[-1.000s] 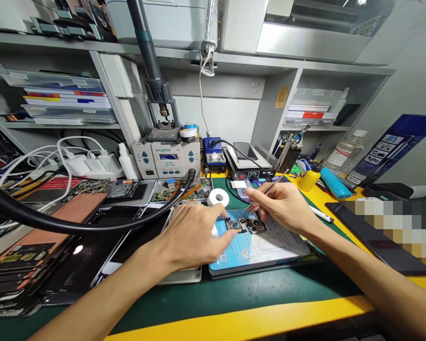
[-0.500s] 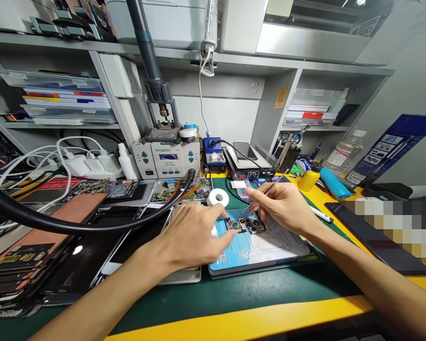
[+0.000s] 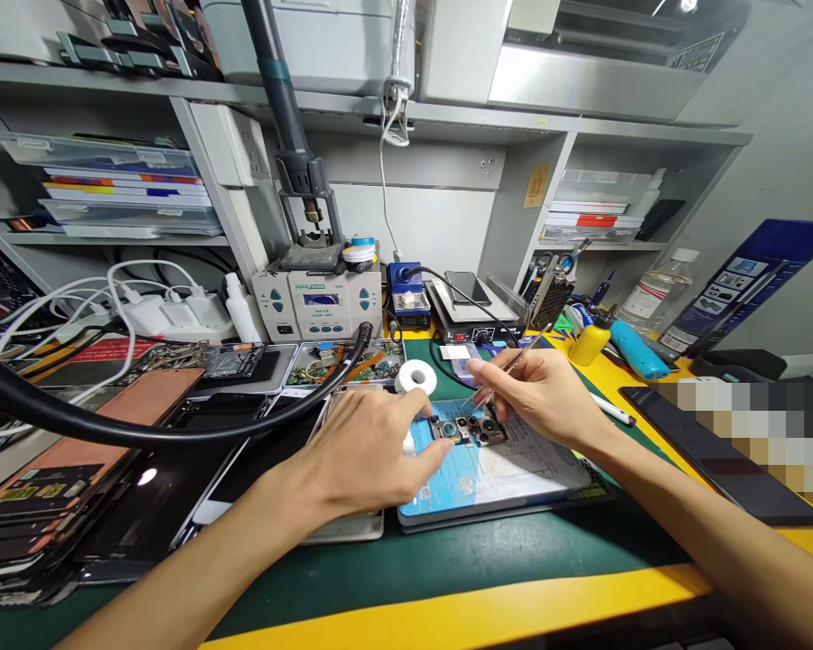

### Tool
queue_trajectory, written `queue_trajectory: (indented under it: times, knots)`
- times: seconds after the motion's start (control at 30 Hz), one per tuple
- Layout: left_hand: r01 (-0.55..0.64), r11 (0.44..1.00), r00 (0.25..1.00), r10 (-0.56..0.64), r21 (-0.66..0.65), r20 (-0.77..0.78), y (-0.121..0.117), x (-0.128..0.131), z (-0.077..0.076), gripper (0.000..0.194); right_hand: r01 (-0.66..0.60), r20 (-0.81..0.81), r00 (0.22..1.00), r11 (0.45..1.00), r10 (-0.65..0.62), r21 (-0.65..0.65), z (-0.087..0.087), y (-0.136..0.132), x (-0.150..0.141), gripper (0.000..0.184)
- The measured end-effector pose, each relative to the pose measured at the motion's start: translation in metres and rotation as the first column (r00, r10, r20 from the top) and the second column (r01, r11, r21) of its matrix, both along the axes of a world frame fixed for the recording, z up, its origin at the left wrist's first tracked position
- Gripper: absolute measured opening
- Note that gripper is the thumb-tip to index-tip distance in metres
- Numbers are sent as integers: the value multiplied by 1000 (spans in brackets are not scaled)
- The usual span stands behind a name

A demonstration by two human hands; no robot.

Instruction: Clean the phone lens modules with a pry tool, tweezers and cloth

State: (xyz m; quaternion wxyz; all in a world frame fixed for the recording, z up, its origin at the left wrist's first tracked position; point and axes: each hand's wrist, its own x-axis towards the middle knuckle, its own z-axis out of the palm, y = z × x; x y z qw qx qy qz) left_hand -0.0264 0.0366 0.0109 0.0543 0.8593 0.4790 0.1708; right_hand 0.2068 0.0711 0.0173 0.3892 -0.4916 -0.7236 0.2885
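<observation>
Phone camera modules (image 3: 451, 430) with several round lenses lie in a row on a flat blue-and-white slab (image 3: 501, 487). My left hand (image 3: 372, 442) reaches in from the left, its thumb and forefinger at two sides of the left module, steadying it. Between the thumb and fingers of my right hand (image 3: 538, 393) is a pair of slim metal tweezers (image 3: 532, 343), slanting down to the left. The tips are at the modules' upper edge; whether they touch is too small to tell. A white ring-shaped spool (image 3: 416, 377) stands just behind my left fingers.
A black hose (image 3: 196, 433) arches across the left over phone shells (image 3: 135, 406). Behind are a parts tray (image 3: 352, 361), a grey soldering station (image 3: 318, 302) and a hot plate (image 3: 478, 311). A yellow bottle (image 3: 589, 341) and black tablet (image 3: 711, 451) lie right.
</observation>
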Motion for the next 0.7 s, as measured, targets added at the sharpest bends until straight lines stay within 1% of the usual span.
queue_trajectory:
  times: [0.2, 0.4, 0.57, 0.7]
  knots:
    - [-4, 1000, 1000, 4, -25, -10, 1, 1, 2, 41, -19, -21, 1000, 1000, 19, -20, 1, -1, -1, 57]
    - [-4, 1000, 1000, 4, -13, -5, 1, 2, 2, 40, 2, -43, 999, 1000, -2, -6, 0, -1, -1, 49]
    - [-12, 1000, 1000, 12, -14, -11, 0, 0, 1, 41, -23, -90, 996, 999, 20, -34, -1, 0, -1, 50]
    - [-5, 1000, 1000, 5, -6, -6, 1, -1, -1, 38, -46, -87, 995, 999, 43, -29, -1, 0, -1, 50]
